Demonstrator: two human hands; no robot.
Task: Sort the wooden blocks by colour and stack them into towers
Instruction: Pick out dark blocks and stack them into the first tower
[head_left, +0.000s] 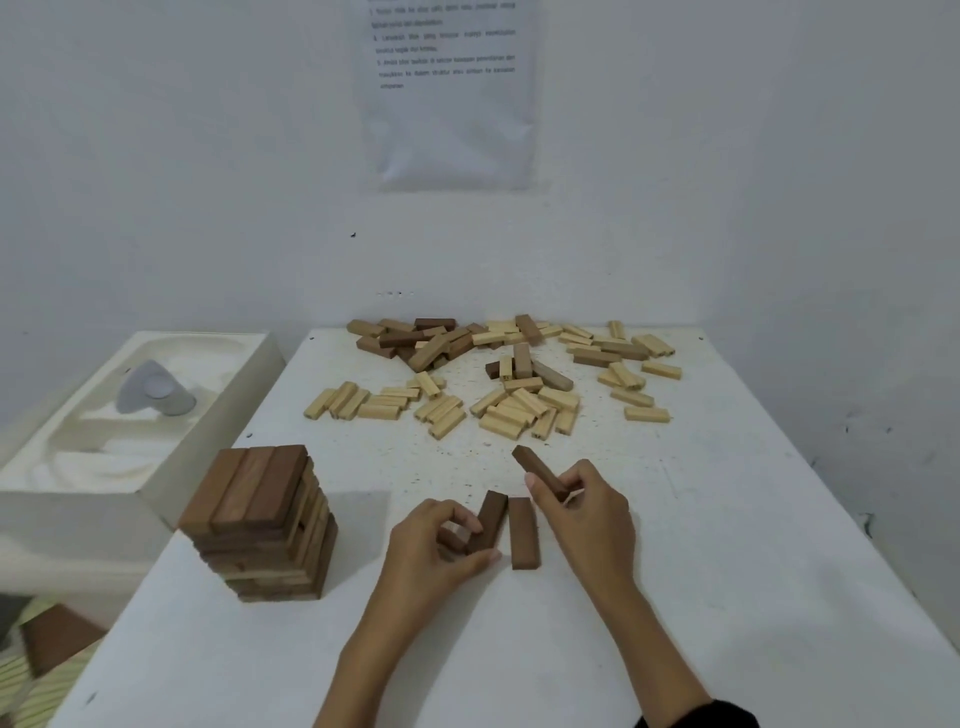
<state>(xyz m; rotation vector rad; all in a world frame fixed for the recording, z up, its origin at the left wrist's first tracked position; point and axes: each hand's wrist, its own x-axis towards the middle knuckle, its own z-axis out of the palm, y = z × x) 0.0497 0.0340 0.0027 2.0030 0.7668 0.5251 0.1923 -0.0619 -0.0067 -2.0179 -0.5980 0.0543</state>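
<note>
Right hand (582, 512) pinches a tilted dark block (540, 473) by its near end. Left hand (436, 551) curls round a second block (492, 519) on the table (727, 519)

Matt wooden blocks (511, 400) on speckled white table (675, 597)

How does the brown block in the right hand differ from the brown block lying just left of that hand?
The held block is pinched by the right hand, lifted and slanted; the lying block rests flat on the table, gripped by no hand. The held block points away-left; the lying block points almost straight away. Both are dark brown bars of like shape.
</note>
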